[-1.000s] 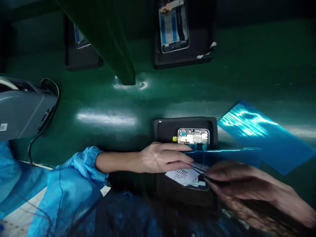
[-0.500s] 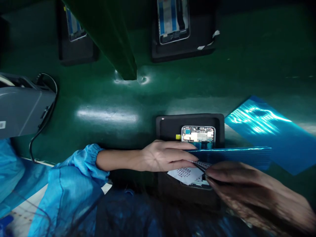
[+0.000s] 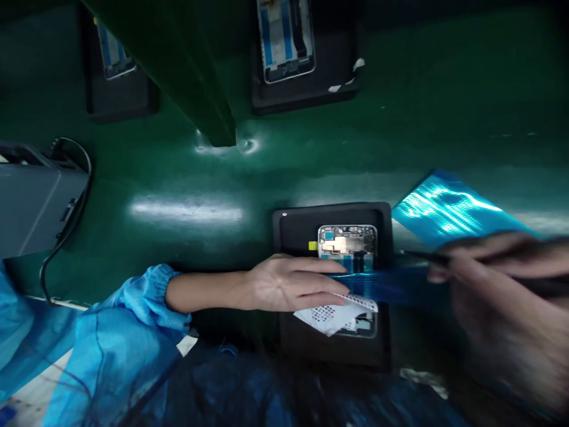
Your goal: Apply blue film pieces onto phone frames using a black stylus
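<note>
A phone body [image 3: 347, 243] with its insides exposed lies in a black tray [image 3: 293, 228] on the green bench. My left hand [image 3: 288, 284], in a blue sleeve, reaches across the tray's near half. Its fingers are pressed together on a blue film strip [image 3: 391, 284] whose white dotted underside [image 3: 331, 314] hangs over the phone's lower end. My right hand [image 3: 493, 284] is at the right, smeared by motion. It grips a thin dark tool [image 3: 418, 255] whose tip points left, just right of the tray.
A second blue film sheet [image 3: 444, 207] lies right of the tray. Two more black trays with phone frames [image 3: 284, 41] [image 3: 113, 53] sit at the back. A green post [image 3: 191, 77] slants down between them. A grey device [image 3: 31, 201] with a cable stands at the left.
My right hand has lifted from the white sheet over the phone and swung up and to the right with the tool. My left hand has stayed on the strip.
</note>
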